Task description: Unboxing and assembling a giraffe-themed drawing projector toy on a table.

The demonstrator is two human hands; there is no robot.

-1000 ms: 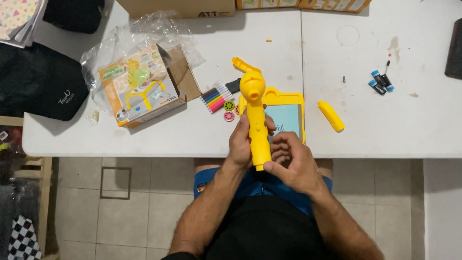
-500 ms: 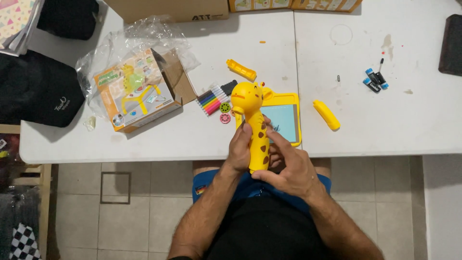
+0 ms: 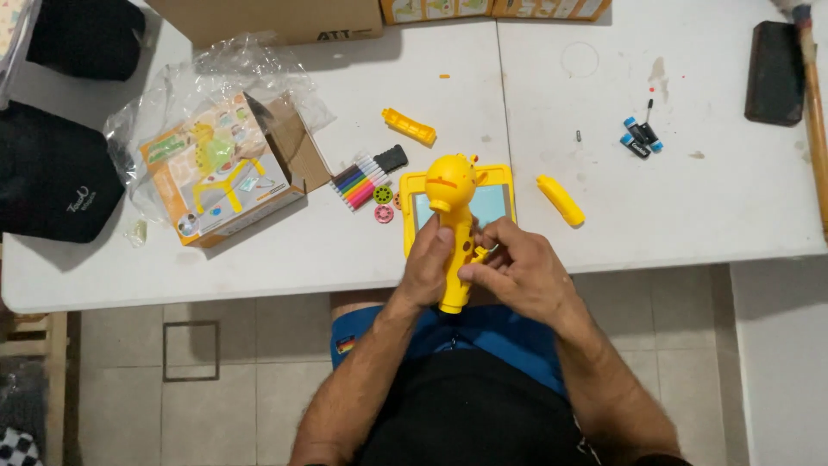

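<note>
In the head view, the yellow giraffe toy [image 3: 454, 226] stands over the near edge of the white desk [image 3: 259, 250], its long axis from 6 to 12 o'clock, head at 12. The left hand [image 3: 429, 269] grasps the neck from 9 o'clock, fingers clenched around it. The right hand [image 3: 517, 274] is at 3 o'clock, its fingers [image 3: 473, 271] pinching the lower body. Behind lies a yellow drawing board [image 3: 496, 203]; colour markers [image 3: 355, 183] lie at 10 o'clock.

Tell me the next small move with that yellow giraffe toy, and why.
Probably reach the right hand to the batteries on the table. The left hand grips the giraffe toy upright, the right fingers work at its handle, and a loose yellow piece, maybe a cover, lies beside it. Whether the compartment is open cannot be seen.
</note>
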